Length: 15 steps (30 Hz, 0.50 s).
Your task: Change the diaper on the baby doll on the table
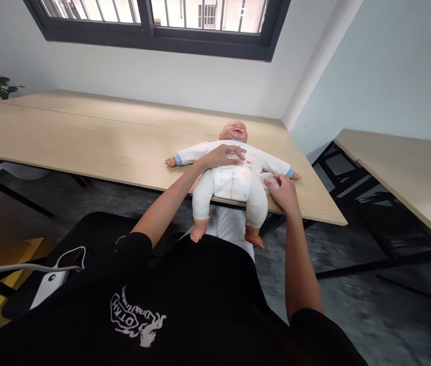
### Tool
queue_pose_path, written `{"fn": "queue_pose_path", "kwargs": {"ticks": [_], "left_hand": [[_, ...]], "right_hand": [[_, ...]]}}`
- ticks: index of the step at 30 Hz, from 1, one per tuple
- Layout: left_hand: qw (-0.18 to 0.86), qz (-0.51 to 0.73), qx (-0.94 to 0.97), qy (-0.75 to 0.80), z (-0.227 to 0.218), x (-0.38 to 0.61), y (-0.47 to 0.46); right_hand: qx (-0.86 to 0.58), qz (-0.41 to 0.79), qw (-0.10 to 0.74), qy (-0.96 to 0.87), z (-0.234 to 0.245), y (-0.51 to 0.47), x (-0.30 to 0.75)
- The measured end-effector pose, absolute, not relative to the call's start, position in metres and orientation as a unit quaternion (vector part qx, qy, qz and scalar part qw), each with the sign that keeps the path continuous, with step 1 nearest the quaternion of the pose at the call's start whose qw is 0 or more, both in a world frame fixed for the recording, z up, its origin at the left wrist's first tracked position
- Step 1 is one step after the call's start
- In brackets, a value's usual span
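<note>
Currently: one doll (254,156), one diaper (232,184).
Left hand (223,155): half-curled over doll, hold unclear; right hand (285,193): pinching one diaper flap (264,177).

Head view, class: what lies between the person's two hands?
In the head view, the waist of the doll and its patterned diaper lie between the left hand and right hand, with a pale flap by the latter.

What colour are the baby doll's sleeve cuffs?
The sleeve cuffs are light blue; the head view shows them.
</note>
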<state>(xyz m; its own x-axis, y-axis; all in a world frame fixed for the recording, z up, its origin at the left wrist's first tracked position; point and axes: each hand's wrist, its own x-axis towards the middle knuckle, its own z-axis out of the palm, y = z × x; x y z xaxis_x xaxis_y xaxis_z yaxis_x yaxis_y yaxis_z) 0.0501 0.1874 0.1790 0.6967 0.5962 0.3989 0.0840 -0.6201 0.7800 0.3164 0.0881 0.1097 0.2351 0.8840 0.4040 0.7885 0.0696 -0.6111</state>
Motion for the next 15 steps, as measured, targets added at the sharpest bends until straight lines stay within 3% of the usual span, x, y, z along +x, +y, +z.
{"fn": "queue_pose_path", "kwargs": {"ticks": [4,10,15], "left_hand": [[0.386,0.283,0.850,0.219,0.185,0.040,0.184],[0.309,0.242,0.888,0.240,0.184,0.050,0.189],[0.257,0.249,0.901,0.246,0.190,0.063,0.189]], "right_hand": [[-0.661,0.123,0.420,-0.610,0.116,0.084,0.316],[-0.651,0.093,0.409,-0.632,0.117,0.075,0.320],[-0.573,0.260,0.554,-0.545,0.116,0.075,0.325]]}}
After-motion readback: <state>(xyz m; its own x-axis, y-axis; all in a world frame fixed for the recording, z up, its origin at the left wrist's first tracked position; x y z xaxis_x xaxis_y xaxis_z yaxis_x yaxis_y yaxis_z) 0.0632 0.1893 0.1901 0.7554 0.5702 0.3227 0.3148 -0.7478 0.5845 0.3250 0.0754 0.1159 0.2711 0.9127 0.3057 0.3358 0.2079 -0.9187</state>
